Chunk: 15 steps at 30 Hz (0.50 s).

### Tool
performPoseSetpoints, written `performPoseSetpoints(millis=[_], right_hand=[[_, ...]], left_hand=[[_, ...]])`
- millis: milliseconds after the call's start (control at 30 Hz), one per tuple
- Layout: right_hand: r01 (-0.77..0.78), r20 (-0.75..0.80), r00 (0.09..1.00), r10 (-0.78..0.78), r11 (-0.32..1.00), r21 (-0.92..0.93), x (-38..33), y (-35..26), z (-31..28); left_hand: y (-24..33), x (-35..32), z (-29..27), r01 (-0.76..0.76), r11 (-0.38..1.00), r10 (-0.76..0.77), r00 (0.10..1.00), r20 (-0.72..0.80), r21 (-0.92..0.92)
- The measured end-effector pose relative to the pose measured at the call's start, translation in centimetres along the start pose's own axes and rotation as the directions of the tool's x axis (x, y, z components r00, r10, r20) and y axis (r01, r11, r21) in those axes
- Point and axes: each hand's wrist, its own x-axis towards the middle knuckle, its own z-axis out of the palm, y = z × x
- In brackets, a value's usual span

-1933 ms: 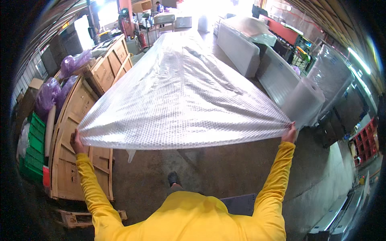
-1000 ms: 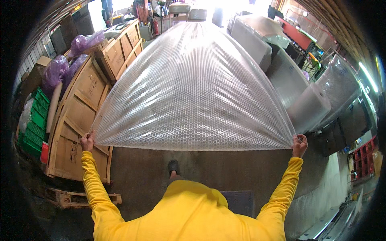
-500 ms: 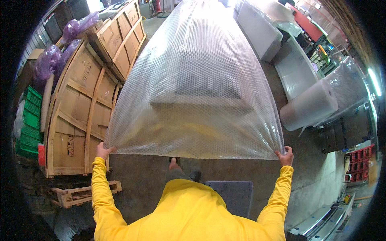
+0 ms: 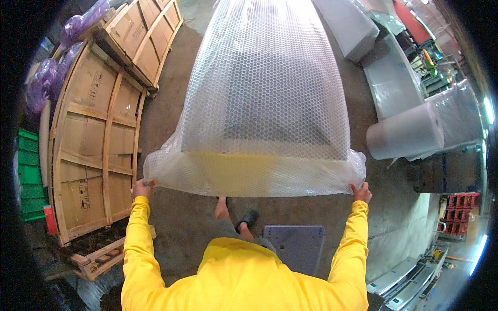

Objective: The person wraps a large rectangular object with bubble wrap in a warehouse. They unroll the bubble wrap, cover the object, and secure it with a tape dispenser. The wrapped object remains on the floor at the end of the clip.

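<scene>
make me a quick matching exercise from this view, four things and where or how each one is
Column one:
1. left hand
2. right hand
3. bubble wrap sheet
4. green crate

Column two:
A. gripping the near edge at its right end
B. far left, beyond the wooden crate
C. gripping the near edge at its left end
D. translucent, spanning between both hands

Pairs: 1-C, 2-A, 3-D, 4-B

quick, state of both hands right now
Left hand: closed, holding the bubble wrap by its near left corner.
Right hand: closed, holding its near right corner.
</scene>
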Motion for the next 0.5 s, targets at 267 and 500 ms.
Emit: performPoseSetpoints(millis=[267, 500], right_hand=[[-0.049, -0.111, 0.993, 0.051, 0.999, 0.020, 6.6, -4.1, 3.9], [-0.139, -0.106, 0.980, 0.167, 0.963, 0.232, 9.9, -5.5, 6.6]], left_hand=[[2.6, 6.9, 1.3, -0.064, 0.987, 0.079, 0.992, -0.097, 0.149], [5.5, 12.0, 2.4, -0.035, 0.993, 0.044, 0.996, -0.078, 0.110]])
